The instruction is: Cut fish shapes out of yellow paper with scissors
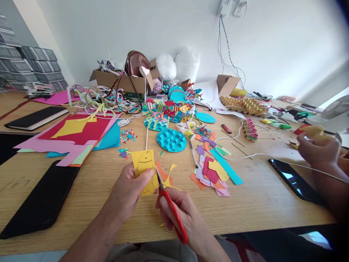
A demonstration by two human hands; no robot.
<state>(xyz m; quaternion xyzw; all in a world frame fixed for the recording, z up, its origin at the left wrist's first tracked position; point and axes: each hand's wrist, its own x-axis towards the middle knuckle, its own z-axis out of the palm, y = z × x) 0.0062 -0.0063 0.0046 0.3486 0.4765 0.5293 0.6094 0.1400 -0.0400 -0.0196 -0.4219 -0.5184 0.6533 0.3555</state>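
Near the front of the table, my left hand pinches a piece of yellow paper with a fish outline drawn on it. My right hand is wrapped round red-handled scissors. The blades meet the right edge of the yellow paper, beside my left thumb. Yellow and orange paper scraps lie just behind my right hand. Beyond the paper sits a blue disc with raised paper scales, and several cut paper pieces are piled to the right.
A black tablet-like slab lies at left, beside stacked coloured paper. Colourful paper fish and a cardboard box stand farther back. A white cable crosses the right side near a phone and another person's hand.
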